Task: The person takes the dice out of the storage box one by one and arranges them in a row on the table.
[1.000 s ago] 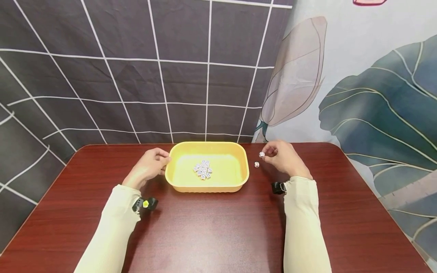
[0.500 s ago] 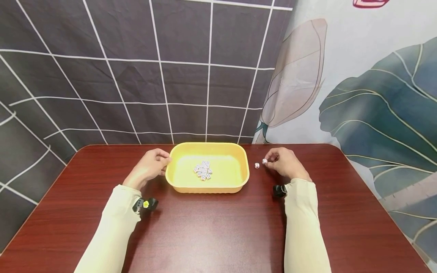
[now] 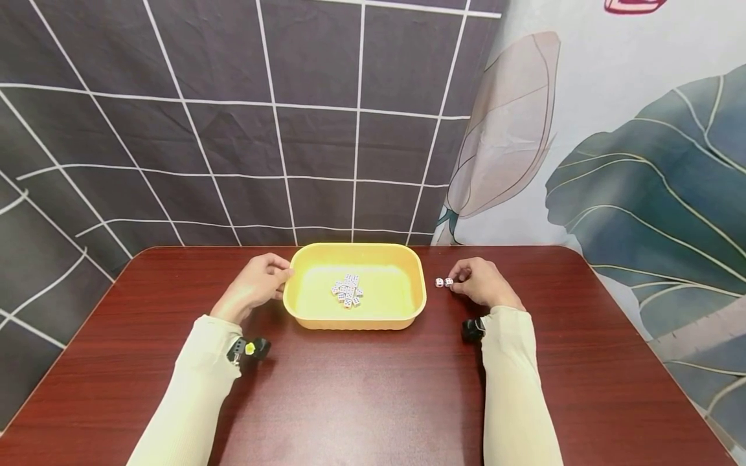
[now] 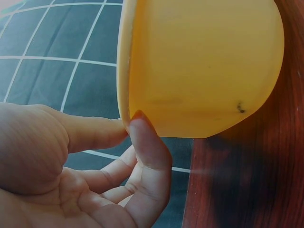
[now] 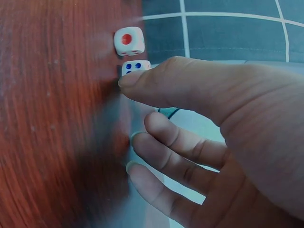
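Observation:
With thumb and a finger, my left hand (image 3: 254,285) pinches the left rim of a yellow plastic tub (image 3: 353,323); the left wrist view shows the tub's end wall (image 4: 204,61) up close. Inside the tub lies a small heap of white dice (image 3: 347,291). To the tub's right, my right hand (image 3: 484,283) holds a white die (image 3: 449,283) at the tabletop. In the right wrist view the thumb (image 5: 142,85) covers part of that die, and the index finger is hidden. Just left of it, a second die (image 3: 440,283) sits on the table, a red pip showing up (image 5: 126,39).
The tub stands at the back of a dark red wooden table (image 3: 350,395). Behind the table hangs a grey cloth (image 3: 315,142) with white grid lines, and a leaf-patterned curtain (image 3: 641,175) on the right.
My right hand has lowered its die and brought it towards the near side, beside the second die. The left hand and the tub have stayed in place.

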The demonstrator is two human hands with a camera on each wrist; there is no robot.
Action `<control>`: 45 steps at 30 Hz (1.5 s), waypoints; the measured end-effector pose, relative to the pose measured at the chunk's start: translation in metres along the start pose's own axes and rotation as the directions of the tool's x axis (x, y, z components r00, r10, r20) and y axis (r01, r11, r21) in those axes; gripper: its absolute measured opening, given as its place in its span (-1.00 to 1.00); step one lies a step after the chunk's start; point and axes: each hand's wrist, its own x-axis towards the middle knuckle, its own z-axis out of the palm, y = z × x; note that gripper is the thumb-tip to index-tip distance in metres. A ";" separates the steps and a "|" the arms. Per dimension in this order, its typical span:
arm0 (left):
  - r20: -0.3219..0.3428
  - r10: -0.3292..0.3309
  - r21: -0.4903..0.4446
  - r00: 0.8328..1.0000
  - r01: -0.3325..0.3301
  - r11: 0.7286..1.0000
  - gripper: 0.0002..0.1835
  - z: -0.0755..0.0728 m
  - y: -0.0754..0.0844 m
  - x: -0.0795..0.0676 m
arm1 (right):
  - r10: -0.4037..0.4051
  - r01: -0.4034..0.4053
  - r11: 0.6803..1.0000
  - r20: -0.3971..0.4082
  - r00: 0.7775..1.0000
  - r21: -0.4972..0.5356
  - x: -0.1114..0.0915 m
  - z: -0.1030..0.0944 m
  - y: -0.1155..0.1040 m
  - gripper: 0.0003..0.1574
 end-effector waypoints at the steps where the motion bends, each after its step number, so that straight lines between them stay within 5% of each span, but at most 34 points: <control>1: 0.000 0.001 -0.001 1.000 -0.001 1.000 -0.69 0.000 0.000 0.000 | 0.000 0.000 1.000 0.000 1.000 -0.002 0.000 0.000 0.000 -0.92; 18: 0.001 -0.003 -0.009 1.000 0.003 1.000 -0.71 0.000 0.000 0.001 | 0.004 -0.004 1.000 -0.017 1.000 -0.008 -0.003 -0.005 -0.007 -0.78; 45: -0.004 -0.015 -0.001 1.000 0.015 1.000 -0.70 0.001 -0.001 0.001 | -0.145 0.146 0.989 -0.067 0.987 0.001 -0.006 -0.017 -0.054 -0.72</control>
